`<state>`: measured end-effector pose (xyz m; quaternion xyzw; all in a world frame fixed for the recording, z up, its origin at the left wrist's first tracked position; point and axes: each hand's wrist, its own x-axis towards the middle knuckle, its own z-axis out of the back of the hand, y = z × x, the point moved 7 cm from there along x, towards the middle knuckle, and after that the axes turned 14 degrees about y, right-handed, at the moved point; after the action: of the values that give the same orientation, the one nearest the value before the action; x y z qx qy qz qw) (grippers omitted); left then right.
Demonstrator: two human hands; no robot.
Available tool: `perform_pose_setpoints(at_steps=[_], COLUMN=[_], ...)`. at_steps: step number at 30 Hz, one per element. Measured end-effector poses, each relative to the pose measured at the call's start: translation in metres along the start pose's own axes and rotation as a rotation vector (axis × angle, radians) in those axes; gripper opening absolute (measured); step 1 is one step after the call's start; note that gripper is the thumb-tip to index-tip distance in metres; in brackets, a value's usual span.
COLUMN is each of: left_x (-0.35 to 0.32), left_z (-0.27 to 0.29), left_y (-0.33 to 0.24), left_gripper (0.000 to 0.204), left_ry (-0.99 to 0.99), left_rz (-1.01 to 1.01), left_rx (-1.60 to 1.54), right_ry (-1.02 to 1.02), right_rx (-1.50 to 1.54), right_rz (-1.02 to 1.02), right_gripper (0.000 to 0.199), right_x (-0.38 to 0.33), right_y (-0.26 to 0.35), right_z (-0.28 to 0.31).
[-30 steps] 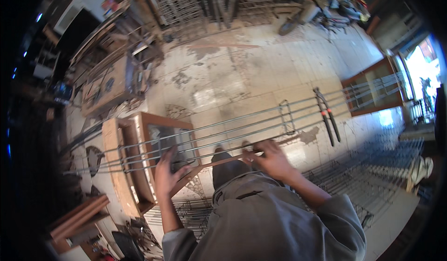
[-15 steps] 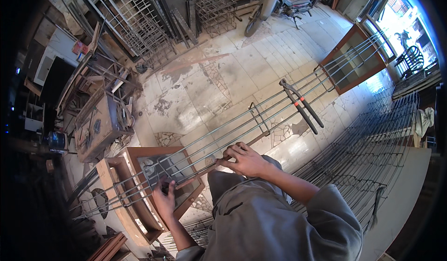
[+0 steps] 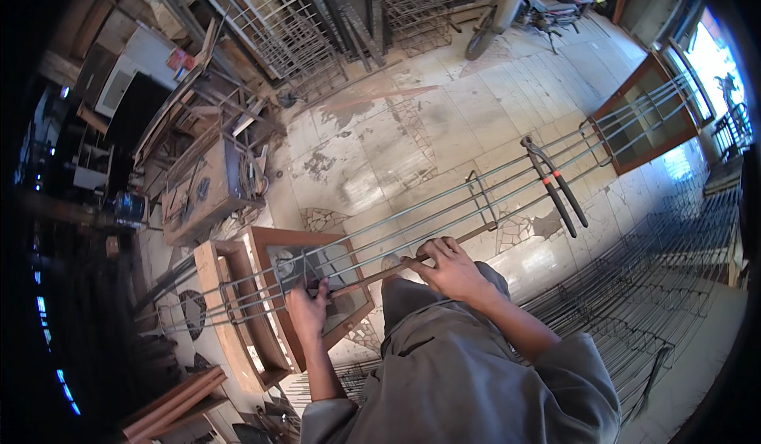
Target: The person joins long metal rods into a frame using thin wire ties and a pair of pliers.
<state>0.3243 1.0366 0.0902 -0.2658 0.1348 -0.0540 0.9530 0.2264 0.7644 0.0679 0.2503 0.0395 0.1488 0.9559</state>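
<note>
A long cage of thin steel rods [image 3: 379, 247] with rectangular wire stirrups runs slantwise before me, from lower left to upper right. My left hand [image 3: 307, 314] is closed at the nearest rod, beside a stirrup [image 3: 305, 265]; its fingertips are partly hidden. Along the near side of the cage lies a thin brown strip [image 3: 366, 281]. My right hand [image 3: 453, 273] bends its fingers over this strip, thumb toward the left hand. Farther right, pincers [image 3: 557, 186] with black handles and red bands rest across the rods. Another stirrup [image 3: 482, 200] stands between them and my right hand.
Wood-framed glass panels [image 3: 361, 325] [image 3: 646, 115] support the cage near both ends, with a wooden frame [image 3: 224, 317] at left. Finished wire cages [image 3: 626, 285] lie at right. A cluttered workbench [image 3: 208, 186], metal grilles [image 3: 269, 32] and a motorcycle [image 3: 507, 12] stand beyond.
The whole view has swung, so the cage, pincers and room sit farther right in the picture. Both hands keep nearly the same places on the cage and strip.
</note>
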Motion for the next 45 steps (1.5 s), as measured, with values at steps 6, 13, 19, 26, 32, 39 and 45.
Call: perform_pose_setpoints(at_steps=[6, 13, 19, 26, 32, 39, 45], left_x=[-0.011, -0.01, -0.012, -0.007, -0.007, -0.008, -0.011], left_z=[0.011, 0.008, 0.01, 0.011, 0.006, 0.007, 0.01], left_y=[0.031, 0.052, 0.028, 0.038, 0.03, 0.027, 0.02], left_gripper=[0.022, 0.024, 0.019, 0.021, 0.019, 0.015, 0.011], left_ry=[-0.028, -0.05, -0.021, 0.011, 0.032, 0.026, -0.034], left_rz=[0.025, -0.026, -0.034, -0.072, -0.059, -0.004, -0.002], left_rx=[-0.098, -0.193, -0.124, -0.225, -0.188, -0.205, -0.206], right_ry=[0.009, -0.027, -0.003, 0.06, 0.072, 0.074, 0.05], right_rx=[-0.015, -0.039, -0.019, -0.015, -0.018, -0.02, 0.007], right_rz=[0.023, 0.03, 0.02, 0.001, 0.0, -0.006, 0.0], right_gripper=[0.041, 0.048, 0.057, 0.066, 0.063, 0.058, 0.054], right_x=[0.003, 0.007, 0.008, 0.012, 0.014, 0.013, 0.013], right_y=[0.007, 0.014, 0.015, 0.015, 0.016, 0.015, 0.019], right_z=[-0.005, 0.005, 0.005, 0.005, 0.006, 0.007, 0.007])
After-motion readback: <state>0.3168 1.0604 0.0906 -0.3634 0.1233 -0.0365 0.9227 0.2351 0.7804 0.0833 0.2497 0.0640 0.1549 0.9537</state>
